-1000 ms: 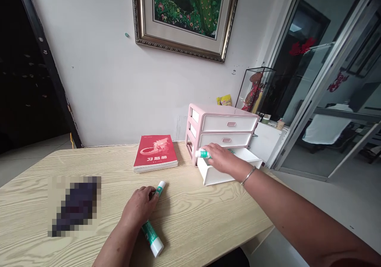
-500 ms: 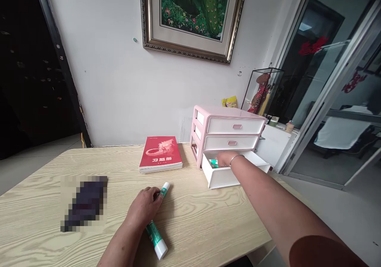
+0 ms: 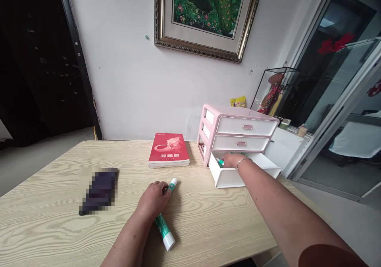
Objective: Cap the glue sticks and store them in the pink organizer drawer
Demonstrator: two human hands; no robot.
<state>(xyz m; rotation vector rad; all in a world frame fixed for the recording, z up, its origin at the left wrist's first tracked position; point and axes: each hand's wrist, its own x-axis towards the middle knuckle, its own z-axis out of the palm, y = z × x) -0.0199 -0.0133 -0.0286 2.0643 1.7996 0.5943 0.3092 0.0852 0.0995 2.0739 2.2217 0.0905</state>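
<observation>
My left hand is closed around a green tube with a white cap, just above the table. A second green and white tube lies on the table below that hand, its upper part hidden under the wrist. My right hand reaches into the pulled-out bottom drawer of a pink and white drawer unit. Its fingers are closed near a green and white item; the drawer and the hand hide most of it, so the hold is unclear.
A red book lies on the wooden table, left of the drawers. A dark pixelated object is at the left. Behind the drawers are a yellow packet and a glass case.
The view has shifted, so the scene sits further right. In the drawer, the green and white item beside my right hand shows at a different tilt. My left hand keeps its hold.
</observation>
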